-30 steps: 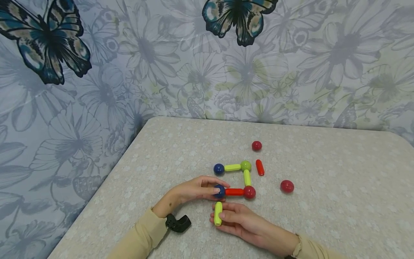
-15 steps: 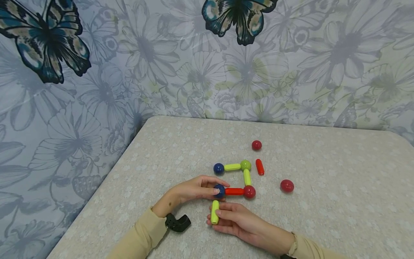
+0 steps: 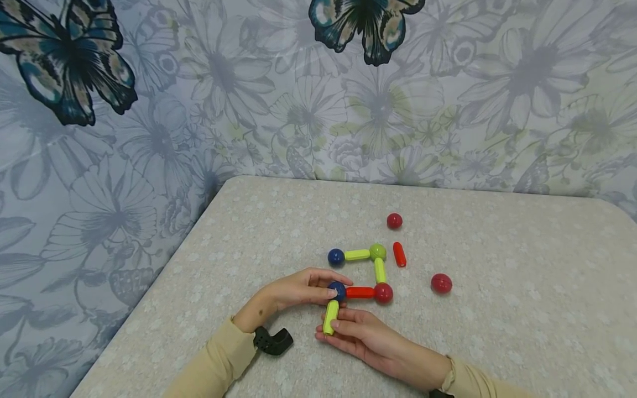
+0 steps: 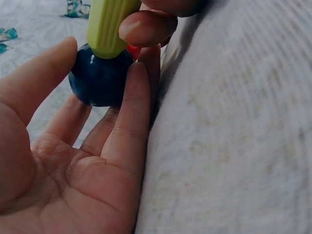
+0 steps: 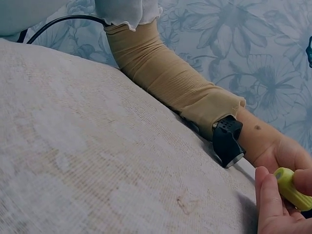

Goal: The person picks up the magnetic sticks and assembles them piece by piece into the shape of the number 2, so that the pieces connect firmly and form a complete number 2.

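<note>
Closing the earlier gap, lime rod (image 3: pixel 330 319), pinched by right hand (image 3: pixel 368 337), meets blue ball (image 3: pixel 339 287) on its near side; left hand (image 3: pixel 296 288) grips ball. Chain (image 3: pixel 360 293) likely extends; seating unclear.

Head view bright, evenly lit; left wall (image 3: pixel 119 215) bluish, shading darker toward tablecloth (image 3: pixel 522 265). Small glint on rightmost red ball (image 3: pixel 441 283). Wrist views dimmer, cooler. Left wrist: pale highlight on blue ball (image 4: pixel 100 80), tablecloth soft-focused. Right wrist: shadow beside right hand (image 5: pixel 278 222).
</note>
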A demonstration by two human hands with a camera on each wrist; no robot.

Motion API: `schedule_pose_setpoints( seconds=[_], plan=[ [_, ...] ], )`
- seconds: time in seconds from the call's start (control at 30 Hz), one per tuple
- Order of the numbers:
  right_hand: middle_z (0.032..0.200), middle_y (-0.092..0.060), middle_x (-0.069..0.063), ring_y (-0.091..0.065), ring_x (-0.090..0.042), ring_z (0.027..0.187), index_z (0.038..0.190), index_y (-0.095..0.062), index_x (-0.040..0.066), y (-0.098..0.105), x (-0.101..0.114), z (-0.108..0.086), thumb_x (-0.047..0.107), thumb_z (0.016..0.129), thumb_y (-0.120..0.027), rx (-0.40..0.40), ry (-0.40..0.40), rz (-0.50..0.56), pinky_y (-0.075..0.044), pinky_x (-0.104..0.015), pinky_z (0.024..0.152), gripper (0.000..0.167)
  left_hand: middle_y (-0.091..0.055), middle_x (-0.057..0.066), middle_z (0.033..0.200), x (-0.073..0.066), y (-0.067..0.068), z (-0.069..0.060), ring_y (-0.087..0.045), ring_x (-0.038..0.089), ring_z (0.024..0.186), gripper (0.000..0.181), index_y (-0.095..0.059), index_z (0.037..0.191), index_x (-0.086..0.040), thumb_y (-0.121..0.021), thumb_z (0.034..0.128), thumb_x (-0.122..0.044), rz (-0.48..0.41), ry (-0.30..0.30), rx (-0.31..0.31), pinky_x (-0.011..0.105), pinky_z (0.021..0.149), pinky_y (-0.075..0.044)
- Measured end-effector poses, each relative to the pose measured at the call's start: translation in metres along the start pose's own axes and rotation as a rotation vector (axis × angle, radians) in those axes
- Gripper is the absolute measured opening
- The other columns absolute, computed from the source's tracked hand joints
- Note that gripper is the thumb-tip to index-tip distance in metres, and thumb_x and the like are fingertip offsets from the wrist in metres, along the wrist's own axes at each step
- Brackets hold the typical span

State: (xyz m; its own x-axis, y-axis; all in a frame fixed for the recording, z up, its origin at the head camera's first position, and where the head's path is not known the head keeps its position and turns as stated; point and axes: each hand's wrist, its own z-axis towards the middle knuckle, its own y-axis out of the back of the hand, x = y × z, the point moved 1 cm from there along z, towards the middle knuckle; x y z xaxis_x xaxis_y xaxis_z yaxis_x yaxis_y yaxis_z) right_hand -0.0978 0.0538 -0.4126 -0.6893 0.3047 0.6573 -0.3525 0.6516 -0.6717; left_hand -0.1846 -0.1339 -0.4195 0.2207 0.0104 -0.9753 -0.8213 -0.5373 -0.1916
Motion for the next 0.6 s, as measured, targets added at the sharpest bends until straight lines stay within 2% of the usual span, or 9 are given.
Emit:
schedule_pose_setpoints(
  seconds=[0.4,0.6],
  plan=[
    [0.119,-0.057,-0.021,-0.055,-0.028,0.112,0.131,-0.038,-0.012,0.0001,0.0012,0.0002,0.007,0.097,-0.05,0.013,-0.009,-0.007,-0.039,-0.033,0.096,0.04,-0.061,0.014,0.108,-0.0018,0.0003,0.0001,-0.057,0.016,0.094,0.041,-0.047,0.13,0.009,-0.057,0.0912,0.0,-0.004,-0.013,0.001,0.027,0.082,-0.047],
    [0.116,-0.06,-0.019,-0.056,-0.027,0.11,0.131,-0.04,-0.011,0.0006,-0.0014,0.0007,0.008,0.097,-0.05,0.05,-0.024,-0.046,-0.04,-0.034,0.095,0.04,-0.062,0.019,0.108,-0.0024,-0.0009,-0.0007,-0.06,0.021,0.098,0.043,-0.045,0.131,0.01,-0.058,0.0915,-0.001,-0.019,-0.018,0.024,0.032,0.087,-0.046]
  ],
)
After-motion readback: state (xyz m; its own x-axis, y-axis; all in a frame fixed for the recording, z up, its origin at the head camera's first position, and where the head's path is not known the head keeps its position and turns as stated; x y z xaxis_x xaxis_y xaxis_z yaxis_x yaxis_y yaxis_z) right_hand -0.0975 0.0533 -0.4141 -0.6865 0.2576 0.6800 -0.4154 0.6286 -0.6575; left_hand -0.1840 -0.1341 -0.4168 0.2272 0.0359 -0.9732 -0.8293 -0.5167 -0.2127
